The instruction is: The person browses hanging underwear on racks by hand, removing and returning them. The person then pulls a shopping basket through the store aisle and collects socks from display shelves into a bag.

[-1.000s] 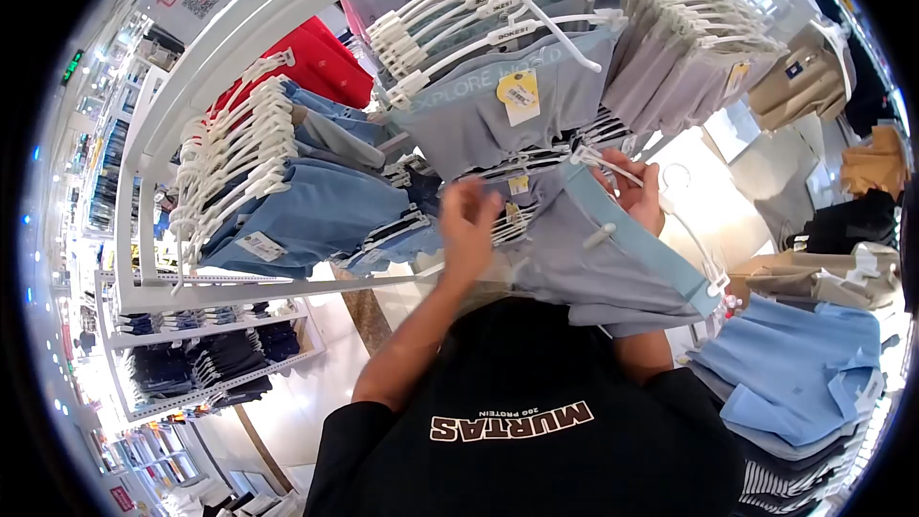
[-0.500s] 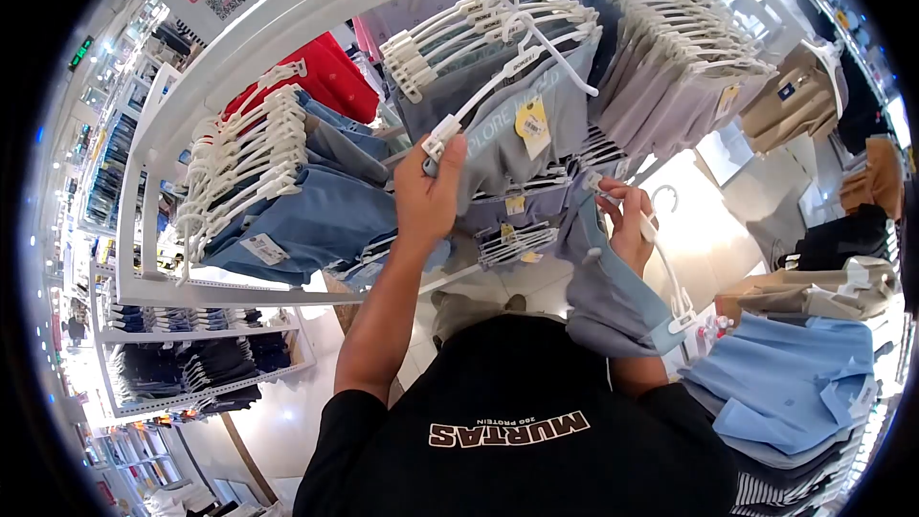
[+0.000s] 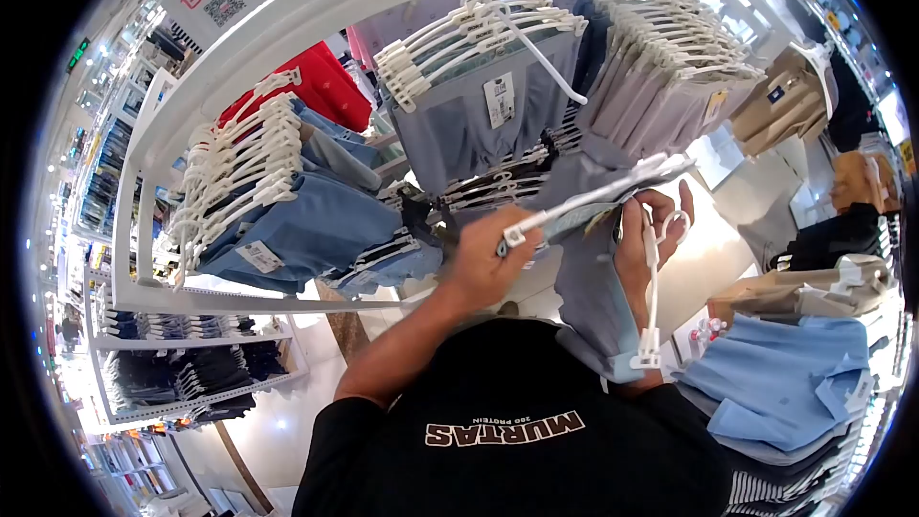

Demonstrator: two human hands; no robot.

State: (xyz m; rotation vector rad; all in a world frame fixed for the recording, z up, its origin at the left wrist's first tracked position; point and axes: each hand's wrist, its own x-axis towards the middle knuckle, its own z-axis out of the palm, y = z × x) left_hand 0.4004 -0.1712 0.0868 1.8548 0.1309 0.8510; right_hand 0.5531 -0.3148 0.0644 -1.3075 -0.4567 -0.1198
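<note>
My left hand (image 3: 491, 254) is closed on the clip end of a white clip hanger (image 3: 593, 193), which slants up to the right. A grey garment (image 3: 601, 155), shorts or trousers, shows by this hanger, mostly hidden. My right hand (image 3: 643, 241) holds a second white clip hanger (image 3: 654, 297), its hook beside my fingers. From it hangs a pair of grey pants (image 3: 589, 302) with a pale blue waistband, full length not visible. The two hangers overlap near my right fingers. Grey pants (image 3: 459, 120) with a white tag hang on the rack in front.
A white rack frame (image 3: 258, 302) surrounds rows of hangered clothes: blue pants (image 3: 287, 230), red clothing (image 3: 325, 86) and pale grey-pink pants (image 3: 637, 86). At right lie a light blue polo shirt (image 3: 790, 378) and beige clothes (image 3: 804, 287). Dark folded clothes (image 3: 163, 378) fill a lower left shelf.
My left hand has brought the hanger with the printed grey garment off the rack, rightward and down to my right hand. Tagged grey pants behind it now show. My right hand has lowered slightly.
</note>
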